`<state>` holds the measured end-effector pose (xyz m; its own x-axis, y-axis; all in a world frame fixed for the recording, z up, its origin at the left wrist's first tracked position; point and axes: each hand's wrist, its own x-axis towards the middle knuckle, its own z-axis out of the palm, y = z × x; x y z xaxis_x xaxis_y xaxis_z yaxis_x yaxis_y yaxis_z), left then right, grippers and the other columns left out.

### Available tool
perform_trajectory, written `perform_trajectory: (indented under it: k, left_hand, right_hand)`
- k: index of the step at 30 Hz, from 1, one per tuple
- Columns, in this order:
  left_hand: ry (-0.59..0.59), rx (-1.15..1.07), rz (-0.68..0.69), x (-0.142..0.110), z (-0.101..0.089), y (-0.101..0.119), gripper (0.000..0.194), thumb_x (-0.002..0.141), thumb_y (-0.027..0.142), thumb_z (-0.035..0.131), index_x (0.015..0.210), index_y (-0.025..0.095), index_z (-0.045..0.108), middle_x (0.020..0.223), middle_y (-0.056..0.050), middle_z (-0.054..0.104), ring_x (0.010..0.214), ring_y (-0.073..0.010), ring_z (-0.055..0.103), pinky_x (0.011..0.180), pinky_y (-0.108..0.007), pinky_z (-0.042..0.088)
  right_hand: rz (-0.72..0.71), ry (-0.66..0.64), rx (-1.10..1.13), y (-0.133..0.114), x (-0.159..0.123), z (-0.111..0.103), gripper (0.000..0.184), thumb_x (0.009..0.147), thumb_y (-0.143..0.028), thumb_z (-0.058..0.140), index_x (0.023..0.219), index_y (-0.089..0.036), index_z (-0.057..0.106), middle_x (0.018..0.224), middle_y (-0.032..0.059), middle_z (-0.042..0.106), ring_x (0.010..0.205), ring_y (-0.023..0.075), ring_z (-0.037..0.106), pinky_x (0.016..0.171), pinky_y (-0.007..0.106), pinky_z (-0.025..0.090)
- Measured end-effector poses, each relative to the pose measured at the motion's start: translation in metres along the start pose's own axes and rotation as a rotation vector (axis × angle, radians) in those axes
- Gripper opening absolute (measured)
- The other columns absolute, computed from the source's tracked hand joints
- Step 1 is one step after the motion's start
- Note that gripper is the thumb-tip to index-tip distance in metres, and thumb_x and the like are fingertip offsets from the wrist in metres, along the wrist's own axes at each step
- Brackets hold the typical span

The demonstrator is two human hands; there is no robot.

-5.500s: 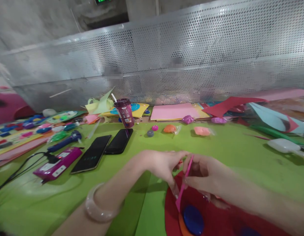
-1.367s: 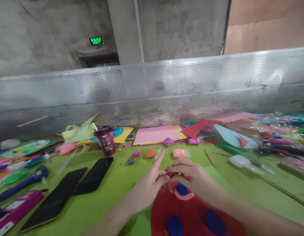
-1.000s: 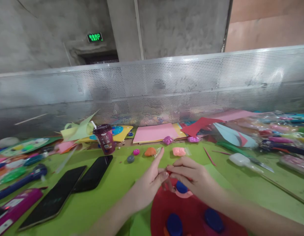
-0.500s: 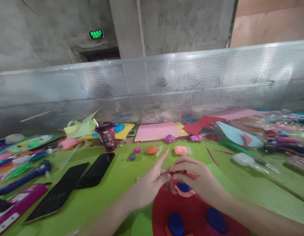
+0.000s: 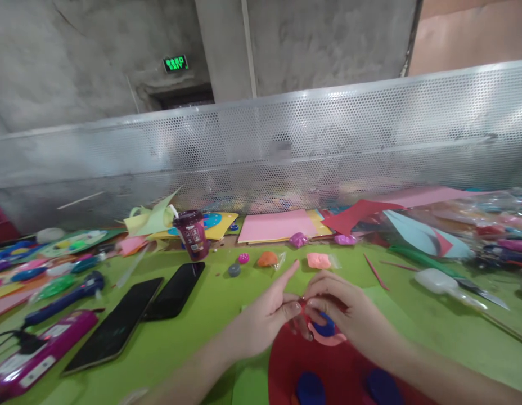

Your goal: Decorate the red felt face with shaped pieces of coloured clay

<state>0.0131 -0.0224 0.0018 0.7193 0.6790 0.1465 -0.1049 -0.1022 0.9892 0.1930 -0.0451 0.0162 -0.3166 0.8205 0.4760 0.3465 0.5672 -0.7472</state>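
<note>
Over a red round sheet (image 5: 286, 360), my left hand (image 5: 263, 318) and my right hand (image 5: 349, 306) meet at their fingertips. The left index finger points up and away, while the thumb presses toward the other curled fingers. My right hand is closed in a pinch beside them. Whatever small thing lies between the fingertips is hidden. Just under the hands, a blue clay disc (image 5: 327, 326) with a pink clay arc (image 5: 334, 340) around its near side sits on the red sheet. Nearer to me are two more blue discs, a left one (image 5: 310, 389) and a right one (image 5: 383, 388).
Beyond the hands lie orange clay (image 5: 267, 259), pink clay (image 5: 319, 260), a grey lump (image 5: 234, 270) and a dotted magenta ball (image 5: 243, 258). Phones (image 5: 117, 326), a power strip (image 5: 45, 351) and a lidded cup (image 5: 192, 236) stand left; scissors (image 5: 482, 291) and a glue gun stick (image 5: 503, 326) right.
The whole view has shifted, so things appear slightly farther right. The hands stay together at the fingertips, and the right fingers have shifted slightly, showing more of the blue disc.
</note>
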Motion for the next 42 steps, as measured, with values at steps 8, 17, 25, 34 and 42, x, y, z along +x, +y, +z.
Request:
perform_trajectory:
  k: [8,17,25,34,42]
  left_hand:
    - [0.019,-0.013,0.013,0.0007,-0.0011,0.0,0.071,0.088,0.032,0.047,0.143,0.023,0.003,0.081,-0.002,0.057,0.075,-0.0163,0.057,0.079,-0.036,0.042]
    - [-0.01,-0.018,0.004,0.0012,-0.0015,-0.0019,0.067,0.09,0.027,0.045,0.143,0.024,0.005,0.087,-0.004,0.059,0.075,-0.0156,0.059,0.08,-0.036,0.043]
    - [-0.001,0.01,0.011,-0.0014,-0.0013,-0.0008,0.067,0.09,0.031,0.045,0.143,0.024,0.006,0.081,-0.002,0.058,0.077,-0.0165,0.059,0.08,-0.036,0.043]
    - [0.002,-0.006,-0.001,-0.0002,0.0014,0.0005,0.068,0.089,0.034,0.046,0.143,0.025,0.006,0.08,-0.003,0.059,0.074,-0.0172,0.061,0.077,-0.036,0.044]
    - [0.017,0.013,-0.013,-0.0008,0.003,0.0048,0.065,0.09,0.03,0.043,0.143,0.022,0.007,0.075,-0.001,0.056,0.076,-0.0176,0.06,0.08,-0.037,0.043]
  right_hand:
    - [-0.081,-0.036,-0.011,0.0021,-0.0012,0.0004,0.017,0.083,-0.021,0.051,0.086,-0.024,0.067,0.088,0.0035,0.059,0.076,0.0129,0.061,0.069,0.024,0.05]
    - [-0.083,0.008,-0.015,0.0044,0.0001,0.0019,0.014,0.081,-0.02,0.052,0.084,-0.024,0.066,0.086,0.0031,0.061,0.073,0.0131,0.061,0.068,0.024,0.052]
    - [-0.091,-0.015,0.002,0.0056,-0.0004,0.0012,0.015,0.082,-0.019,0.052,0.077,-0.022,0.066,0.086,0.0032,0.058,0.073,0.012,0.06,0.066,0.022,0.05]
    - [-0.136,0.0,-0.092,0.0061,-0.0026,0.0026,0.017,0.087,-0.02,0.042,0.079,-0.02,0.056,0.078,0.0028,0.056,0.064,0.0119,0.057,0.06,0.025,0.049]
    - [-0.114,0.01,-0.106,0.0075,-0.003,0.0035,0.008,0.081,-0.017,0.048,0.077,-0.021,0.052,0.079,0.0021,0.056,0.071,0.0125,0.058,0.062,0.023,0.05]
